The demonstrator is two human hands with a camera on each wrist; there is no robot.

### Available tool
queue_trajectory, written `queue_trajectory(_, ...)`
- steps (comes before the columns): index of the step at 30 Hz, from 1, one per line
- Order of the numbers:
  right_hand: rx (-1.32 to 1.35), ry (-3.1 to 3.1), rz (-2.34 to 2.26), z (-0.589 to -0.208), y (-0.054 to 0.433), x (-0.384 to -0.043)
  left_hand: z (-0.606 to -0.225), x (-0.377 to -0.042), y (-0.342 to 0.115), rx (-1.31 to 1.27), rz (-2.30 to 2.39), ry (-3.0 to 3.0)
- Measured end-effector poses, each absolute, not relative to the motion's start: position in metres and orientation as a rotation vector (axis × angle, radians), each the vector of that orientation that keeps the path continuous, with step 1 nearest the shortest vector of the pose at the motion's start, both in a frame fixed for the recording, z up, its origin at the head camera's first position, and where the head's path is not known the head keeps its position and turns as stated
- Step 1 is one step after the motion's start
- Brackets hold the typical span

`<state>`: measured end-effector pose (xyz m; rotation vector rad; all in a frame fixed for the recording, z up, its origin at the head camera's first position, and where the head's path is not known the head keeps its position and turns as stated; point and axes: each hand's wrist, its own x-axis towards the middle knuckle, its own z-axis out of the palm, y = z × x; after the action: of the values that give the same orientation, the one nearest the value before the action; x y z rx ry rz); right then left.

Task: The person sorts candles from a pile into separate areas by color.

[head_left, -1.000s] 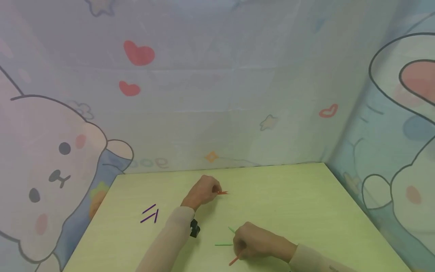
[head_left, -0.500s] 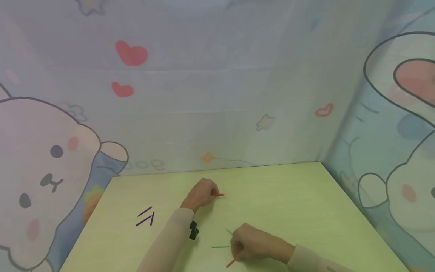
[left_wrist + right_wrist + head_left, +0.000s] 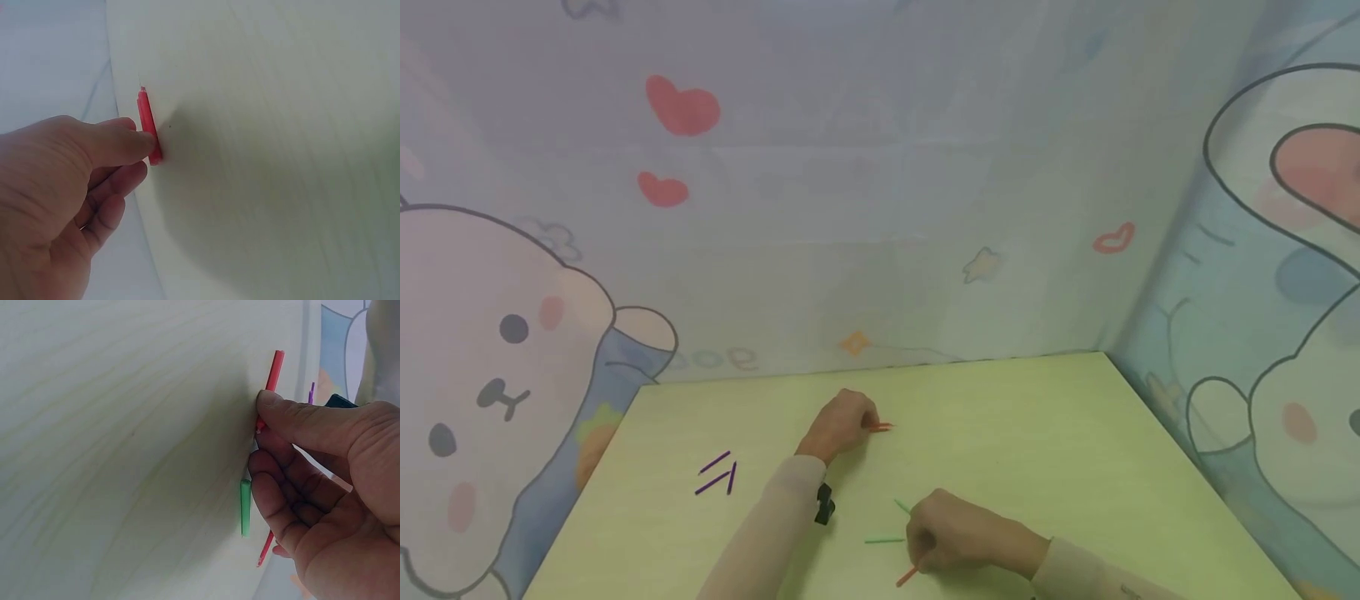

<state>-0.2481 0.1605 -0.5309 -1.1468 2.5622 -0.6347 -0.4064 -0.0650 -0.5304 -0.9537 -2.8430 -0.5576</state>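
Note:
My left hand [image 3: 841,421] pinches red sticks [image 3: 149,125] between thumb and fingers near the back of the table; they lie close together, seemingly two. Close to the front, my right hand [image 3: 958,532] holds another red stick [image 3: 275,370] between thumb and forefinger, its end slanting toward the lower left in the head view. Beside that hand a green stick [image 3: 883,541] lies flat. A second green stick [image 3: 902,505] is partly hidden behind the knuckles. The right wrist view also shows one green stick [image 3: 245,508] below the fingers.
Three purple sticks [image 3: 712,483] lie on the left part of the pale yellow-green table [image 3: 1037,433]. A small black device [image 3: 824,504] sits at the left wrist. Behind the table hangs a cartoon-printed cloth [image 3: 880,208], which also covers both sides.
The head view has shifted a little, so everything appears slightly further left. Both hands keep their hold on the red sticks and hardly move over the table.

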Motion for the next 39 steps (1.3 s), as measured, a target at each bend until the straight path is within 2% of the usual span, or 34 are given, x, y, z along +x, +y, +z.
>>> queue_trajectory(14,-1.112,2.549,-0.639,-0.531,0.157,-0.247,-0.535,-0.404,-0.068,-0.891,-0.615,-2.908)
queue_trajectory(25,-1.132,2.575,-0.626,-0.529,0.16,-0.246,-0.517,-0.392,-0.067,-0.987,-0.567,-2.811)
queue_trajectory(33,-1.145,2.571,-0.64,-0.531,0.161,-0.248,-0.504,-0.375,-0.073,-0.985,-0.633,-2.819)
queue_trajectory(39,-1.178,2.563,-0.661,-0.529,0.161,-0.247,-0.497,-0.343,-0.084,-1.001,-0.886,-2.887)
